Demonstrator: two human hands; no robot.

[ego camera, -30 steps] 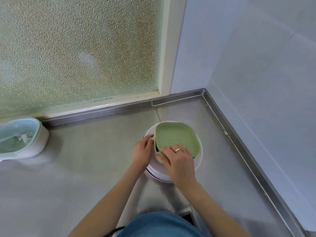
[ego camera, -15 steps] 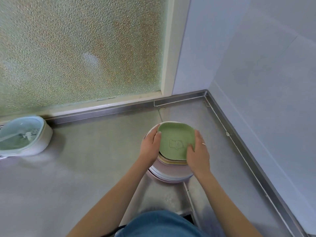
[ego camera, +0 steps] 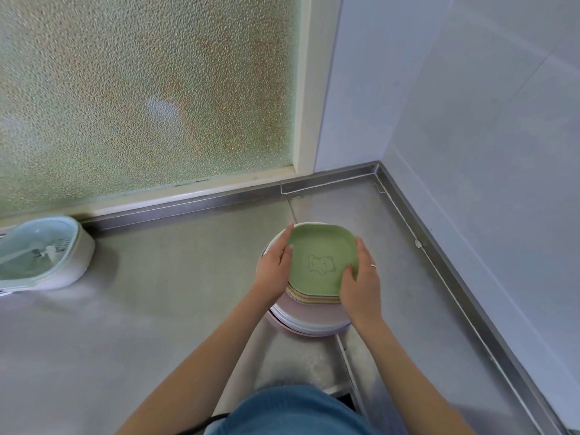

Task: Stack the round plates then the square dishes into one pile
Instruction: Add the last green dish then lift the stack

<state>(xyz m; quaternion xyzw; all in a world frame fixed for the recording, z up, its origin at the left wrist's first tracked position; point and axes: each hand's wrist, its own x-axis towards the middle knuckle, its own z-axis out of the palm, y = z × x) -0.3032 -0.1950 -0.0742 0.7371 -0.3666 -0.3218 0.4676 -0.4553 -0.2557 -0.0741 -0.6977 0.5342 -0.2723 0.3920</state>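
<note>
A pile of dishes stands on the steel counter near the right corner. Its lower part is a stack of round plates (ego camera: 309,323), pale pink and white. On them lie several square dishes (ego camera: 314,297) in pastel colours, with a green square dish (ego camera: 320,252) bearing a small bear outline on top. My left hand (ego camera: 274,266) lies against the left edge of the square dishes, fingers along the rim. My right hand (ego camera: 361,282) clasps their right front edge, thumb over the green rim.
A white container with a pale blue see-through lid (ego camera: 37,252) sits at the far left by the frosted window (ego camera: 141,89). A raised steel rim (ego camera: 439,265) borders the counter (ego camera: 157,309) at the back and right, against white walls.
A second ago the green dish was tilted, held by my right hand from the front. It now lies flat on the pile, and my hands have moved to its two sides.
</note>
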